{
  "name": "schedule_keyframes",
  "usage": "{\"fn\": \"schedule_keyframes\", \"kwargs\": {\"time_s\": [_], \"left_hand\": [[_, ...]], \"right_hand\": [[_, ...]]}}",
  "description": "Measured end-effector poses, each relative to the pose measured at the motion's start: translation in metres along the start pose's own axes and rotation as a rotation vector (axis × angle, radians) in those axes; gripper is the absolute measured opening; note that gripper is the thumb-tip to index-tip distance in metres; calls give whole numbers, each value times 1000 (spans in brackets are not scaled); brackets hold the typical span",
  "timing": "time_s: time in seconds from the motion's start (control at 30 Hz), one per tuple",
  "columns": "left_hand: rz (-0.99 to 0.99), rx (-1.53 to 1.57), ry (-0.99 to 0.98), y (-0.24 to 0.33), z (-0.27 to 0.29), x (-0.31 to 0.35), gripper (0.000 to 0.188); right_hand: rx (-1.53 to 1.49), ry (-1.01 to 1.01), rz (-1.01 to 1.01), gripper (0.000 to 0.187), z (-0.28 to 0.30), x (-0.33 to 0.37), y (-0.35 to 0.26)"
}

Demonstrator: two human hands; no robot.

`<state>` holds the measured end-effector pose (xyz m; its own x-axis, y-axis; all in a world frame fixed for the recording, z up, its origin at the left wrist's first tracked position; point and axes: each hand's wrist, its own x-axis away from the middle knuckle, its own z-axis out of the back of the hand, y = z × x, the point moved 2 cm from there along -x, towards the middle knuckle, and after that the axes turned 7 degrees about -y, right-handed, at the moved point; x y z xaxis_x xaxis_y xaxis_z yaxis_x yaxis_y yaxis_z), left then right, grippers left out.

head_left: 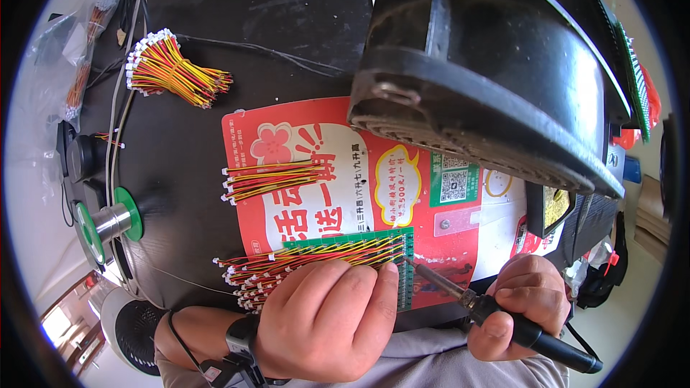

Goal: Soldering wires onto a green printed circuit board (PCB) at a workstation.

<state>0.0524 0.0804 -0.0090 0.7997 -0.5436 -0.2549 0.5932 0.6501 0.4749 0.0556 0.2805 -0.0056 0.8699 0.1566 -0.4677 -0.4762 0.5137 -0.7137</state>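
My right hand [528, 302] is wrapped round the black handle of a soldering iron [445, 282]. The iron's tip points left at the edge of a green circuit board [406, 280], near my left fingertips. On that board lie rows of red, black and yellow wires [323, 251] with white connectors at their left ends. My left hand [327, 316] rests over the wires, fingers closed and pressed together; what they pinch is hidden. A thin strand of solder runs from a spool [109, 223] on the left towards this hand.
A big black fume fan housing [489, 72] looms over the right side. Loose wires [277, 179] lie on the red-and-white printed sheet [352, 158]. Behind them is a banded wire bundle [176, 72]. A box of gold tip-cleaning wool [553, 208] stands right. Cables and plastic bags line the left.
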Motion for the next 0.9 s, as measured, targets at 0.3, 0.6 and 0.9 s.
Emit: {"fn": "schedule_keyframes", "kwargs": {"time_s": [0.3, 0.6, 0.9], "left_hand": [[-3, -3, 10, -1, -1, 0, 29], [-11, 11, 6, -4, -1, 0, 26], [-16, -19, 9, -2, 2, -2, 28]], "right_hand": [[6, 105, -2, 38, 0, 2, 1], [-10, 48, -6, 36, 0, 2, 2], [-27, 22, 26, 36, -1, 1, 2]]}}
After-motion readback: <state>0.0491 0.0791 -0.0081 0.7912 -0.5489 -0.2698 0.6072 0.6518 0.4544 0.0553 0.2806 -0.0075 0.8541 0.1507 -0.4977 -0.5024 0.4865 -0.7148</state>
